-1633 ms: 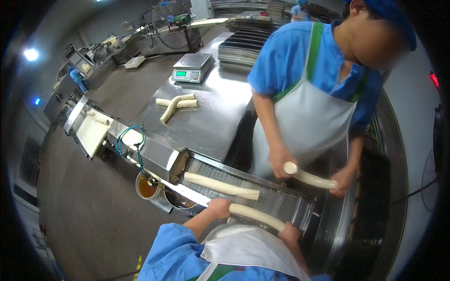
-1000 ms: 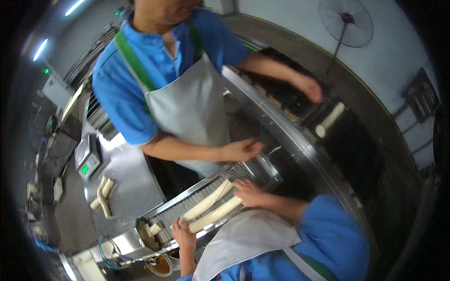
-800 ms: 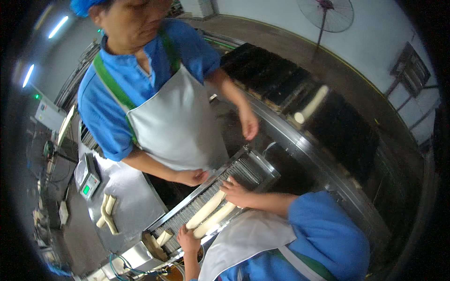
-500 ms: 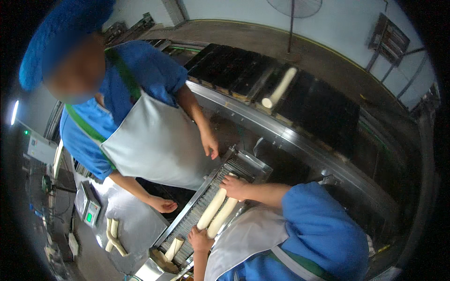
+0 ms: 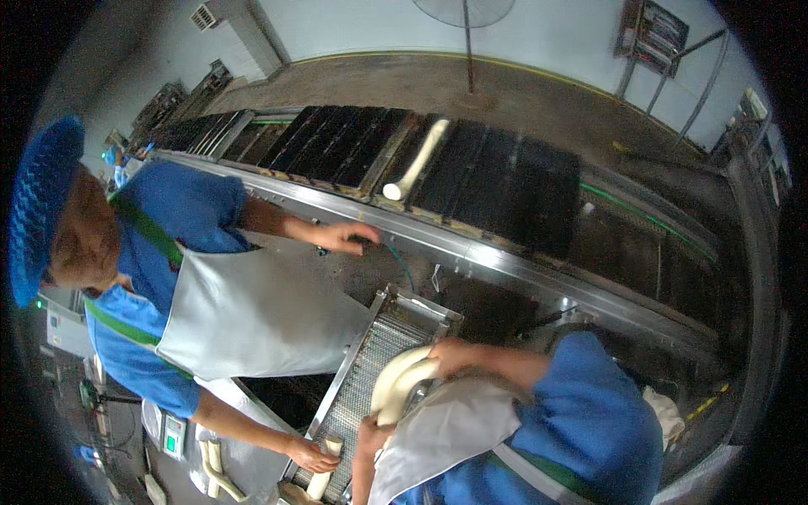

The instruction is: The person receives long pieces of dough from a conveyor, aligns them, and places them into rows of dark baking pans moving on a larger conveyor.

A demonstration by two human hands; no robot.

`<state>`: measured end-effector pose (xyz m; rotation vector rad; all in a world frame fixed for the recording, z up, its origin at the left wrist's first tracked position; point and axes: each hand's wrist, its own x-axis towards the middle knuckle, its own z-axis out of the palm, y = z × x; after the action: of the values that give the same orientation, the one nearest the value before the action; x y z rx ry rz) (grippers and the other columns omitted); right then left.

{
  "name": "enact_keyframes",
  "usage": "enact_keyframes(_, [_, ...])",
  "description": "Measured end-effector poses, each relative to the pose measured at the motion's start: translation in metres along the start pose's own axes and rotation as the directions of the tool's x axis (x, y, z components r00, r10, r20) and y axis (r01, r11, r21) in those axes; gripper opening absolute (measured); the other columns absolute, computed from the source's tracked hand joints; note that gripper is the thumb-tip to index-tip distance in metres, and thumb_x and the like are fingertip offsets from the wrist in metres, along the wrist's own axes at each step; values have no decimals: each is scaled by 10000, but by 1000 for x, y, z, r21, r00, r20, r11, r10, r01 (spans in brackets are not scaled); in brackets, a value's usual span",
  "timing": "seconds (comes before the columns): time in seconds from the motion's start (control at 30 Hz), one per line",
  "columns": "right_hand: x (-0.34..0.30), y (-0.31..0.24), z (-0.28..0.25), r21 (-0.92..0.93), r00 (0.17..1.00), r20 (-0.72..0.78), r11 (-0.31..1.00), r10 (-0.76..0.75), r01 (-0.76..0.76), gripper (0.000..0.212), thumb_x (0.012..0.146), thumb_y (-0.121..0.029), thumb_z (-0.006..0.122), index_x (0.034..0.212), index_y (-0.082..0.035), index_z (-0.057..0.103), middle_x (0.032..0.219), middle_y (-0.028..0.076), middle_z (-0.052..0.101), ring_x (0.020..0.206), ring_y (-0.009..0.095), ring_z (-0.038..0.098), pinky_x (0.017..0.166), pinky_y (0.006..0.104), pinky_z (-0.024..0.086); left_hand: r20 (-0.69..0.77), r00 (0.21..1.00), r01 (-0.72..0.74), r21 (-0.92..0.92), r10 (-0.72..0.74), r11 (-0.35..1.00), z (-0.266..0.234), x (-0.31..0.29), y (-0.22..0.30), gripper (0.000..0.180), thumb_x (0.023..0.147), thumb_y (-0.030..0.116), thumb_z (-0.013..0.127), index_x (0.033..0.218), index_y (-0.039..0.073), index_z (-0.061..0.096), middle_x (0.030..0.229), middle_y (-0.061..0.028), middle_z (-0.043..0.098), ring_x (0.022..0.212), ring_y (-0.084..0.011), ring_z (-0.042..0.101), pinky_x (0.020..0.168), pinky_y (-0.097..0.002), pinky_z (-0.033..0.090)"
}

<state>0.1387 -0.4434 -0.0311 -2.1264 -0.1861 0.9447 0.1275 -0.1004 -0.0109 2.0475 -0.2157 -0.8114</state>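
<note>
Two long pale dough rolls [image 5: 400, 374] lie side by side, bowed into a curve above the narrow mesh conveyor [image 5: 383, 337]. My right hand [image 5: 450, 358] is closed on their far ends. At the near ends, my left hand [image 5: 369, 438] grips them close to my apron [image 5: 446, 429]; its fingers are partly hidden. A shorter dough piece [image 5: 320, 481] rests on the lower end of the mesh, with a co-worker's hand [image 5: 313, 454] on it. The co-worker's other hand [image 5: 349, 237] is raised near the long line beyond.
Black baking pans [image 5: 337, 143] stand in a row on the metal-railed line; one holds a dough roll [image 5: 418, 160]. At the left, a scale [image 5: 173, 438] and dough strips [image 5: 215, 471] sit on a steel table [image 5: 261, 467]. The co-worker [image 5: 252, 311] stands across the mesh conveyor.
The dough rolls have gone from straight on the mesh to bent, and moved closer to my body. The co-worker has reached onto the short dough piece and raised the other hand toward the pans.
</note>
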Motion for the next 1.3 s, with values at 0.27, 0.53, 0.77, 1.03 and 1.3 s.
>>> enact_keyframes(0.27, [-82, -10, -51, 964, 917, -240, -186, -318, 188, 411, 810, -338, 689, 1132, -86, 650, 1169, 176, 621, 1123, 327, 567, 999, 471, 444, 159, 984, -34, -291, 83, 956, -1, 100, 207, 499, 758, 250, 736, 1177, -5, 648, 1022, -78, 681, 947, -175, 627, 818, -310, 485])
enact_keyframes(0.53, [-107, 16, -120, 328, 615, -767, -712, 183, 621, 440, 848, -390, 663, 1154, -80, 609, 1157, 153, 605, 1075, 313, 578, 967, 503, 464, -17, 736, -564, -569, 677, 599, 47, 125, 380, 961, 800, 479, 746, 1526, 79, 260, 1411, -209, 504, 1295, -280, 500, 1081, -404, 364])
enact_keyframes(0.77, [-51, 40, -201, 302, 533, -696, -477, 482, 826, 370, 871, -267, 700, 1179, -149, 533, 1166, 128, 548, 1046, 287, 551, 888, 434, 503, 132, 978, -89, -426, 159, 900, 51, 84, 174, 534, 884, 68, 699, 1379, 31, 500, 1322, -102, 601, 1221, -215, 560, 1047, -345, 427])
enact_keyframes(1.03, [23, 33, -272, 652, 343, -597, 189, 725, 734, 651, 759, -174, 758, 1316, -39, 450, 1179, 149, 574, 1050, 315, 585, 898, 443, 477, -263, 843, 104, -776, -469, 622, 56, -63, 31, 457, 881, 77, 669, 1317, 44, 537, 1199, -84, 645, 1090, -146, 595, 874, -269, 452])
enact_keyframes(1.3, [129, 57, -300, 491, 175, -830, 842, 530, -224, 372, 757, -182, 636, 1030, 67, 679, 1110, 303, 653, 1092, 429, 622, 939, 427, 493, -282, 794, -121, -941, -539, 315, 88, -92, -45, 454, 901, 79, 619, 1338, 31, 504, 1142, -86, 669, 908, -102, 592, 699, -202, 418])
